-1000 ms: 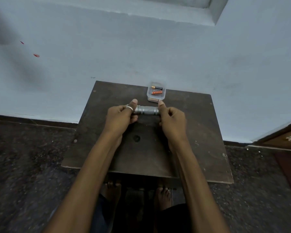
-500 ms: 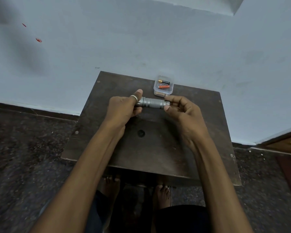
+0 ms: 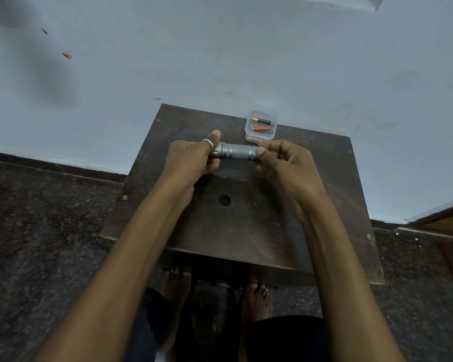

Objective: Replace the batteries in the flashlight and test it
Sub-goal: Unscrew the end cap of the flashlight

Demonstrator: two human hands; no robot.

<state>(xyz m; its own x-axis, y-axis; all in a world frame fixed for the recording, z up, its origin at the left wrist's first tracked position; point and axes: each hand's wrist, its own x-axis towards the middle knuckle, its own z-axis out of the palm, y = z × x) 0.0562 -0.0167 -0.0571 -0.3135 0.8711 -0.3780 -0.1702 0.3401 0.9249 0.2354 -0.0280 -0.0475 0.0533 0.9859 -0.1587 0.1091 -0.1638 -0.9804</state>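
- The left hand (image 3: pixel 191 159) is gripping the head end of the grey flashlight (image 3: pixel 237 152), fingers curled round it, just above the frame's centre.
- The right hand (image 3: pixel 285 165) is pinching the flashlight's tail end between thumb and fingertips.
- The flashlight is lying level above the dark wooden table (image 3: pixel 324 184).
- A clear plastic case (image 3: pixel 248 131) is sitting right behind it, holding a black battery (image 3: pixel 262 120) and an orange battery (image 3: pixel 261 128).

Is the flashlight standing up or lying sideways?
Sideways. The flashlight runs left to right, the left hand gripping one end, the right hand pinching the other.
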